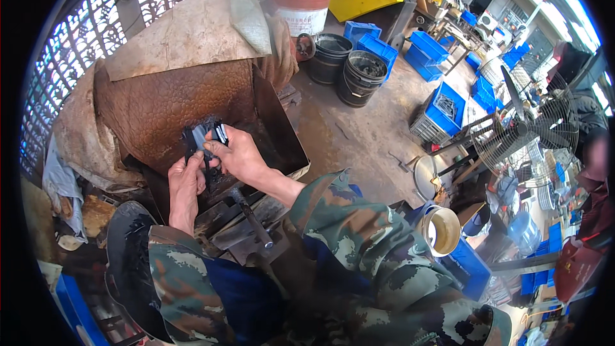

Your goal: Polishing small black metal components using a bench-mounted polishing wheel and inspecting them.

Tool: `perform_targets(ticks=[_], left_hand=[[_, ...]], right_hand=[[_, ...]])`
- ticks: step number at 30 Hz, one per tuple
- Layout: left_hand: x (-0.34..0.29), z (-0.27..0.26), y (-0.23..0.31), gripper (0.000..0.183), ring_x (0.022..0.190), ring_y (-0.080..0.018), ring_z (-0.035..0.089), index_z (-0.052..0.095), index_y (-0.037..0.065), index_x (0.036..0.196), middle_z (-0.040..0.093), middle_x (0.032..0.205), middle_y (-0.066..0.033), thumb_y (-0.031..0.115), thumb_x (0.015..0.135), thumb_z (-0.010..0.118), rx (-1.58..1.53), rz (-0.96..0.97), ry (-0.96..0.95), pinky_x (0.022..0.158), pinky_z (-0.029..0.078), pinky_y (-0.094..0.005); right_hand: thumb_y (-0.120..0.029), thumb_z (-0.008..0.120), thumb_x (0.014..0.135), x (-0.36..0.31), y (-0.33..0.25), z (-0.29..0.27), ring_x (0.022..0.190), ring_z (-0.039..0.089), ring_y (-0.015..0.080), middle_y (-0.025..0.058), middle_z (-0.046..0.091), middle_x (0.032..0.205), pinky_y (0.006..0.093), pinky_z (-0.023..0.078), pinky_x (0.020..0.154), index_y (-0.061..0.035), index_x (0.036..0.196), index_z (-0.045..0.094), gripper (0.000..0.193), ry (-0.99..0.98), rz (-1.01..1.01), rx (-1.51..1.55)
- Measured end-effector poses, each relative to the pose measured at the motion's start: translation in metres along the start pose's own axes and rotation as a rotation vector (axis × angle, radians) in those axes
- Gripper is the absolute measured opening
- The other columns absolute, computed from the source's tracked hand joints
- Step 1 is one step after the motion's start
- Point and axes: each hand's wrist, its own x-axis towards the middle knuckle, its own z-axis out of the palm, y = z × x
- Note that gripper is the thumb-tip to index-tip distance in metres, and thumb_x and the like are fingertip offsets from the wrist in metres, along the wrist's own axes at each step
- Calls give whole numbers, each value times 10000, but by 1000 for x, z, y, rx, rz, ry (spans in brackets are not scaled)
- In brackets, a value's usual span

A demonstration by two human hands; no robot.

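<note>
My left hand (184, 186) and my right hand (238, 156) are close together over a dark, grimy metal trough (282, 122). Between them are dark metal pieces (197, 136) with a grey sheen; their exact kind and number are hard to make out. The left thumb and fingers pinch the lower part from the near side. My right fingers curl around the upper right part, where a black piece with pale edges (220, 133) sticks out past the knuckles. The fingertips partly hide what they hold. Behind the hands hangs a brown, crinkled sheet (182, 106).
A metal bar (251, 218) juts toward me below my right wrist. Dirty cloth (186, 32) drapes over the trough's back. Black buckets (362, 78), blue crates (446, 107) and a caged fan (524, 129) stand to the right. A person in dark red (592, 211) is at the far right.
</note>
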Motion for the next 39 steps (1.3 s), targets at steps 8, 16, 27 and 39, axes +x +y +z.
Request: perform_targets(ticks=[8, 16, 27, 39], left_hand=[[27, -51, -25, 200, 423, -46, 377, 654, 22, 987, 579, 682, -7, 190, 966, 548, 179, -72, 127, 382, 267, -222], [35, -51, -50, 163, 482, -78, 426, 638, 21, 883, 475, 612, 10, 117, 908, 508, 516, -69, -39, 448, 317, -247], [40, -72, -59, 222, 690, -140, 500, 684, -32, 1015, 521, 778, -41, 35, 858, 541, 741, 220, -233, 630, 390, -295], [34, -65, -56, 282, 694, -170, 552, 687, -36, 1072, 560, 791, -81, 16, 846, 527, 627, 174, -192, 654, 435, -308]], right_hand=[[-178, 608, 993, 5, -4, -7, 622, 574, 87, 23, 638, 807, 253, 488, 439, -34, 1035, 626, 151, -34, 194, 198], [-261, 628, 987, -4, -9, -32, 593, 605, 122, 63, 629, 768, 266, 505, 458, -38, 1059, 607, 235, -23, 383, 244], [-309, 577, 1013, -4, -12, -40, 703, 679, 217, 108, 630, 901, 337, 593, 632, -57, 1170, 553, 298, -13, 467, 387], [-298, 576, 1011, -5, -8, -38, 590, 548, 139, 16, 516, 798, 336, 559, 522, -105, 1023, 527, 200, 105, 492, 504]])
